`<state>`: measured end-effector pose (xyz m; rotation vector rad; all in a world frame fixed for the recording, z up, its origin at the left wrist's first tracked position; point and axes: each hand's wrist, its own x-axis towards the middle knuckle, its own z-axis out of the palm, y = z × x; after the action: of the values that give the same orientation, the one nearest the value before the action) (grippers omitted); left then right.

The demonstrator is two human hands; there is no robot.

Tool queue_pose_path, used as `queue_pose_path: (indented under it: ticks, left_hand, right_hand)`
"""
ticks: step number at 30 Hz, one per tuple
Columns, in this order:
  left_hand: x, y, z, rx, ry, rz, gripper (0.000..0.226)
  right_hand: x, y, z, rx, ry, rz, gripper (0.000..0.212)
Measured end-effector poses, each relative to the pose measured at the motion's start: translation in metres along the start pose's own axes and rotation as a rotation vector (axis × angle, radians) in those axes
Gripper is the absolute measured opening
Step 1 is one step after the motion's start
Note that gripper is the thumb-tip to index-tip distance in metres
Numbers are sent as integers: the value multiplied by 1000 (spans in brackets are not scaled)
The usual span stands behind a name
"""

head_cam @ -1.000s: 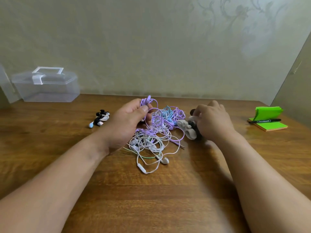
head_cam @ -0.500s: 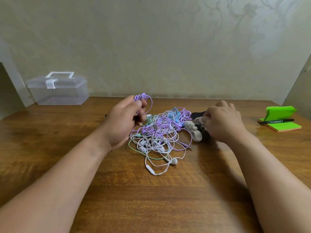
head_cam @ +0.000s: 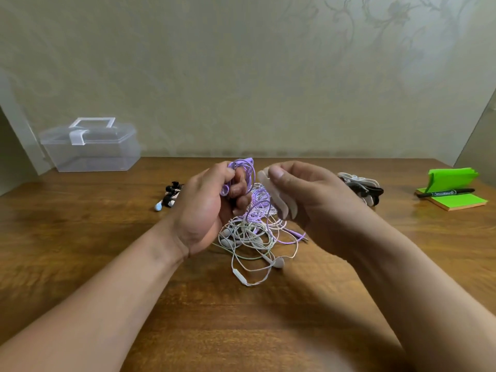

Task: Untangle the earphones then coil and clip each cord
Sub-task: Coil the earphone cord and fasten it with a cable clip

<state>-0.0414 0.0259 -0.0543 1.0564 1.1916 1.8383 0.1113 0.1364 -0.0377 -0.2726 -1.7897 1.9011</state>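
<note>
Purple cord (head_cam: 245, 170): likely light, limp, springy; coiled above the desk (head_cam: 80, 237) in the left hand (head_cam: 204, 210), fingers curled round it, tail trailing into the tangle (head_cam: 249, 234). White clip (head_cam: 277, 200) (seemingly stiff) pinched between fingers of the right hand (head_cam: 308, 194); coil best gripped across its bundled middle.

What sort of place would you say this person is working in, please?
Probably a home desk or study corner: a wooden tabletop against patterned wallpaper, with green sticky notes, a marker and a clear storage box.
</note>
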Motion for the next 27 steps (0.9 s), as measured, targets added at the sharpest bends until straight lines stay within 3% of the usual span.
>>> queue_pose_path:
  ticks: [4, 11, 21, 27]
  left_hand:
    - [-2, -2, 5, 22, 12, 25, 23]
    - [-6, -4, 11, 199, -67, 105, 30]
    - [-13, 0, 19, 230, -115, 199, 27]
    - [-18, -2, 25, 344, -169, 214, 26]
  right_hand:
    - [-5, -2, 10, 24, -60, 7, 33]
    - [1, 2, 6, -74, 124, -22, 21]
    - [2, 3, 11, 12, 248, 29, 29]
    - [0, 7, 19, -116, 314, 4, 27]
